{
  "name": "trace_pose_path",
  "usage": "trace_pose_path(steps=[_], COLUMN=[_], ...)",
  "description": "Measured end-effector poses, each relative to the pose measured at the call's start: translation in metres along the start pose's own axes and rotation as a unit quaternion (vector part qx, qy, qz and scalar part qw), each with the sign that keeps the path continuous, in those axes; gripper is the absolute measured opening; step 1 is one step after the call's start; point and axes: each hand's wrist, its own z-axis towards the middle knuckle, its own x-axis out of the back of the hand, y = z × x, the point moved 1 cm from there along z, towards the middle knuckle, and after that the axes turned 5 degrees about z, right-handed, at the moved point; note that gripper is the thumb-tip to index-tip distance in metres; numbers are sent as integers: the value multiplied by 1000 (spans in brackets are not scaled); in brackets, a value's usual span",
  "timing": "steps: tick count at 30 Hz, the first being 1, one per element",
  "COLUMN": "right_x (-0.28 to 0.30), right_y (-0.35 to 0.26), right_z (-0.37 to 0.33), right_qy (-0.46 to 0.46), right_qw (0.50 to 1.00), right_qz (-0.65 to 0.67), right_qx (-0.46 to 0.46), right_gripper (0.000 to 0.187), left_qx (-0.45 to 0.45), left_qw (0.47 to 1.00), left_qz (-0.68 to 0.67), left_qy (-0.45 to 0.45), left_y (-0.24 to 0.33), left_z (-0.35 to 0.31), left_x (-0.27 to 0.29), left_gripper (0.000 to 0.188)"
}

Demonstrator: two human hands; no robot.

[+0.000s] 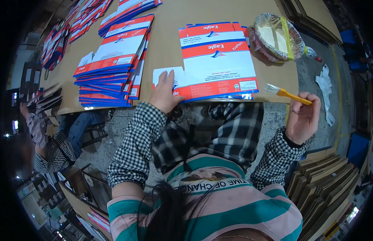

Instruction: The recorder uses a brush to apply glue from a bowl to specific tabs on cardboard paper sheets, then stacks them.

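A flat, unfolded carton blank (218, 64) in red, white and blue lies in front of me, with the edges of more blanks showing beneath it. My left hand (165, 93) rests on its left flap, fingers spread and lying flat. In my right hand (304, 114) is a brush with a yellow handle (290, 94), pinched between thumb and fingers. The pale bristles point left, just off the blank's lower right corner. Beyond it stands a plastic-lined bowl (262, 47) of cream-coloured paste, a yellow strip across its top.
Left of the blank is a tall stack of similar cartons (110, 68), with more piles (90, 18) farther back on the brown table (164, 32). Flat cardboard sheets (323, 193) lean at my lower right. Another person (55, 146) sits at the left. White plastic (325, 96) lies on the floor.
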Motion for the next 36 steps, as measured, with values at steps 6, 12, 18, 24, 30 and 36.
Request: trace_pose_path(steps=[6, 12, 18, 24, 30, 36], right_x=[-26, -41, -59, -61, -61, -69], right_y=[25, 52, 82, 123, 155, 164], right_z=[2, 2, 8, 10, 10, 13], right_qy=[20, 11, 5, 46, 57, 23], right_qw=[997, 993, 982, 971, 960, 947], right_qz=[-4, -23, -47, -71, -99, -143], right_qx=[-71, -112, -181, -222, -255, -287], right_gripper=[24, 22, 19, 19, 19, 20], left_qx=[15, 14, -88, -97, -129, -92], left_qw=[999, 1000, 987, 965, 913, 894], left_qz=[-3, -19, -76, -161, -222, -278], left_qy=[-30, 1, 115, 181, 317, 340], left_y=[-1, 0, -9, -10, -16, -20], left_z=[5, 6, 10, 6, -1, -3], left_x=[6, 9, 0, -21, -38, -44], left_gripper=[78, 65, 51, 42, 28, 19])
